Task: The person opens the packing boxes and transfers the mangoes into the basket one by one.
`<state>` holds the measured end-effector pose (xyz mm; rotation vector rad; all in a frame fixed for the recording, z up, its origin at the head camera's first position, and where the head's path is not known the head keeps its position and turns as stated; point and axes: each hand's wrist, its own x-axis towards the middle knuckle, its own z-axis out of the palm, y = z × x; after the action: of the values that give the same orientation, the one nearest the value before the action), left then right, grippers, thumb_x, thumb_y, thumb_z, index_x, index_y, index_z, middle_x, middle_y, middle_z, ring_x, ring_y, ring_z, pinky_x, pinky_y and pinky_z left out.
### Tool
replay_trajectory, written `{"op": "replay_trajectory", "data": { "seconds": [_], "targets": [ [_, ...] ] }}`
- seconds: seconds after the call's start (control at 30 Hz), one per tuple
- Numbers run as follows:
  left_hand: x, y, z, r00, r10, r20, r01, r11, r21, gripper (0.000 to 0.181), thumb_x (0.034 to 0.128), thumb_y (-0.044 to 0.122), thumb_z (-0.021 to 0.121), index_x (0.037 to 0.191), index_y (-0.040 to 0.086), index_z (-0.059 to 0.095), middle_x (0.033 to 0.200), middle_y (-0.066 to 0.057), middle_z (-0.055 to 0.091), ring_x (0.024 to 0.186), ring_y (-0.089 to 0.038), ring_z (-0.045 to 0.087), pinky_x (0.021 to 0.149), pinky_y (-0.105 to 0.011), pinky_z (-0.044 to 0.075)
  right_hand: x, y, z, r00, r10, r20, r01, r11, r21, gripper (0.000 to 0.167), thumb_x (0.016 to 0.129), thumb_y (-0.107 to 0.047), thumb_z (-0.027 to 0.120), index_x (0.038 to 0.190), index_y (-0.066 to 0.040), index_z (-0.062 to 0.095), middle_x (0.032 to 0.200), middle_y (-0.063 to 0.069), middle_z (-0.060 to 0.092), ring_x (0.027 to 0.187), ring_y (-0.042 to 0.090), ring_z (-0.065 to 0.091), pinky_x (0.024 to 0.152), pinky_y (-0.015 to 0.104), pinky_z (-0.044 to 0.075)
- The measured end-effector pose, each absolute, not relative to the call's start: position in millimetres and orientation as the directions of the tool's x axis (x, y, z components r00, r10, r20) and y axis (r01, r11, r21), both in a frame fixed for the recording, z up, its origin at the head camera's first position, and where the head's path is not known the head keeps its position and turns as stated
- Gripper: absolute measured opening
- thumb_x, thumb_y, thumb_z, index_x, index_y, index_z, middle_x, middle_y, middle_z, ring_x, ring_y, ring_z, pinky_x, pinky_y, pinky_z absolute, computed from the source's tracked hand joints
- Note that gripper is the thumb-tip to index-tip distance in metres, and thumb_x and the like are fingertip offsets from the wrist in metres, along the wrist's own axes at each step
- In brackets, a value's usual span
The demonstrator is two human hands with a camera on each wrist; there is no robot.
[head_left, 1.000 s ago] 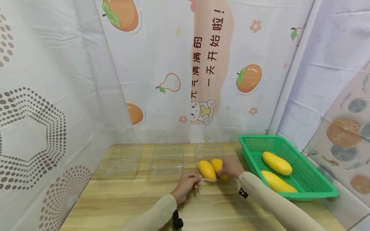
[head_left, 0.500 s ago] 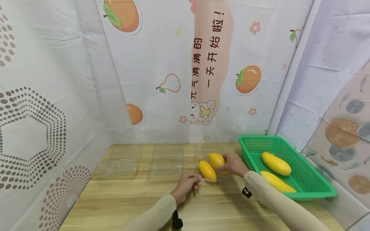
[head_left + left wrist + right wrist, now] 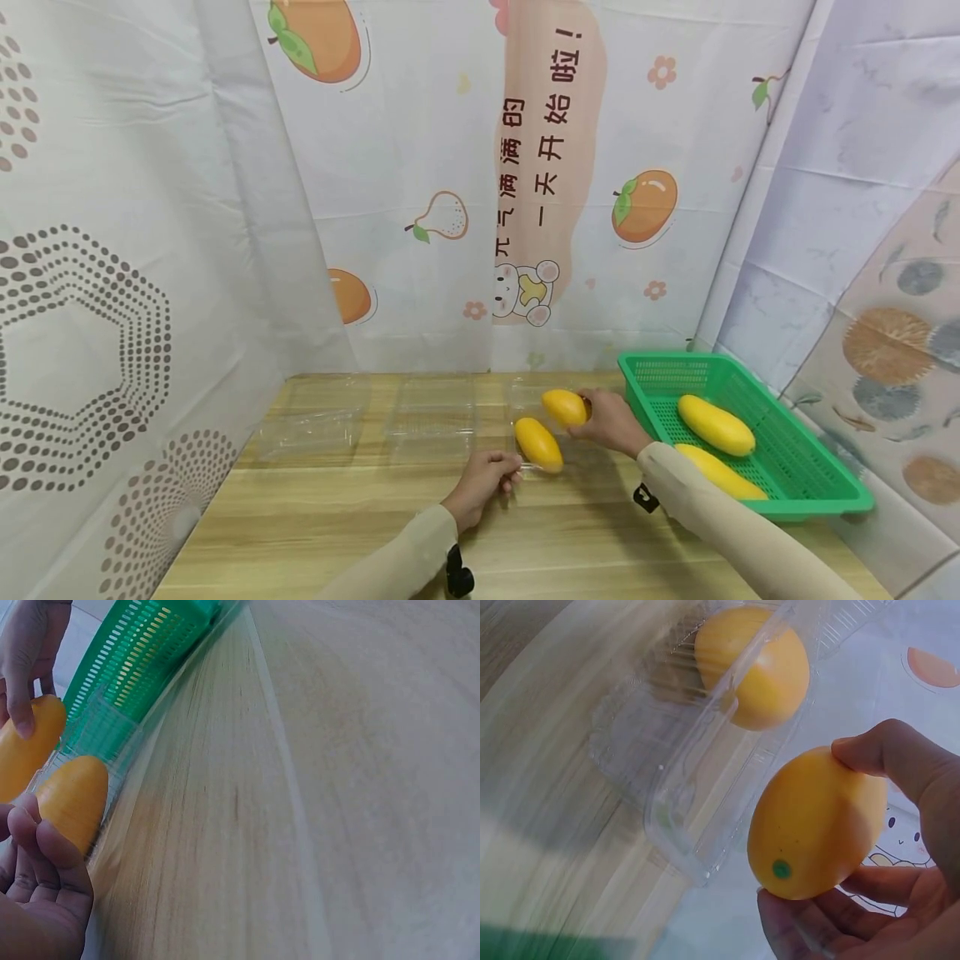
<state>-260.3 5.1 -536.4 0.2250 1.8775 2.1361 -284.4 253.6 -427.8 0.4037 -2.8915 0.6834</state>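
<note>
My right hand (image 3: 611,423) holds a yellow-orange mango (image 3: 564,407) between thumb and fingers, raised over a clear plastic box. A small green spot (image 3: 781,868) marks the held mango in the right wrist view. A second mango (image 3: 538,446) lies in the left part of the clear box (image 3: 660,817), slanting toward its front edge. At the box's near left corner my left hand (image 3: 483,483) pinches the clear edge with thumb and fingertips, close beside the lying mango. In the left wrist view the curled fingers (image 3: 56,847) partly hide that mango.
A green basket (image 3: 817,467) stands at the right with two long yellow fruits (image 3: 717,425) in it. Two more clear plastic boxes stand to the left, one in the middle (image 3: 431,421) and one farther left (image 3: 307,429). Printed curtains enclose the wooden table (image 3: 337,525).
My right hand has lifted the right-hand mango up out of the clear box, its tip turning leftward. My left hand has stayed at the box's edge.
</note>
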Motion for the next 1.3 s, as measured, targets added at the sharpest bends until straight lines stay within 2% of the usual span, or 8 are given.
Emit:
{"op": "replay_trajectory", "data": {
  "seconds": [0.17, 0.57, 0.9, 1.13, 1.3],
  "targets": [
    [-260.7, 4.7, -535.5, -0.945, 0.317, -0.084, -0.125, -0.110, 0.986, 0.023, 0.0993, 0.015, 0.068, 0.104, -0.007, 0.071, 0.082, -0.009, 0.069, 0.064, -0.008, 0.055, 0.059, -0.019, 0.048, -286.1, 256.1, -424.2, -0.949, -0.230, 0.215, -0.303, 0.857, -0.417, 0.061, 0.078, -0.019, 0.086, 0.127, 0.009, 0.063, 0.097, 0.012, 0.068, 0.076, 0.019, 0.059, 0.067, 0.037, 0.053],
    [-259.7, 4.9, -533.8, -0.947, 0.308, -0.097, -0.132, -0.096, 0.987, 0.023, 0.0995, 0.016, 0.068, 0.105, -0.007, 0.071, 0.082, -0.009, 0.069, 0.064, -0.009, 0.055, 0.060, -0.020, 0.047, -293.3, 270.2, -418.3, -0.948, -0.213, 0.236, -0.299, 0.849, -0.435, 0.051, 0.079, -0.020, 0.086, 0.119, 0.006, 0.068, 0.094, 0.009, 0.071, 0.074, 0.017, 0.059, 0.067, 0.036, 0.052],
    [-259.4, 5.1, -533.7, -0.948, 0.303, -0.101, -0.132, -0.084, 0.988, 0.025, 0.0997, 0.017, 0.068, 0.105, -0.007, 0.071, 0.082, -0.008, 0.069, 0.064, -0.009, 0.056, 0.059, -0.021, 0.048, -297.7, 287.2, -410.8, -0.943, -0.213, 0.255, -0.307, 0.849, -0.429, 0.054, 0.080, -0.019, 0.085, 0.124, 0.006, 0.067, 0.098, 0.010, 0.069, 0.077, 0.019, 0.057, 0.068, 0.037, 0.050],
    [-259.0, 5.6, -534.9, -0.948, 0.302, -0.101, -0.135, -0.095, 0.986, 0.023, 0.0994, 0.015, 0.067, 0.106, -0.007, 0.071, 0.085, -0.012, 0.070, 0.064, -0.009, 0.056, 0.059, -0.020, 0.048, -298.1, 299.1, -406.2, -0.955, -0.184, 0.233, -0.268, 0.873, -0.408, 0.053, 0.081, -0.020, 0.083, 0.124, 0.006, 0.066, 0.091, 0.008, 0.067, 0.073, 0.020, 0.054, 0.065, 0.035, 0.047],
    [-257.7, 5.8, -534.5, -0.949, 0.304, -0.079, -0.116, -0.104, 0.988, 0.023, 0.0996, 0.013, 0.066, 0.105, -0.009, 0.071, 0.083, -0.012, 0.070, 0.063, -0.008, 0.056, 0.058, -0.019, 0.048, -297.6, 307.5, -404.2, -0.967, -0.151, 0.204, -0.227, 0.875, -0.429, 0.061, 0.082, -0.019, 0.081, 0.132, 0.009, 0.061, 0.101, 0.016, 0.070, 0.075, 0.021, 0.056, 0.067, 0.036, 0.049]
  ]
}}
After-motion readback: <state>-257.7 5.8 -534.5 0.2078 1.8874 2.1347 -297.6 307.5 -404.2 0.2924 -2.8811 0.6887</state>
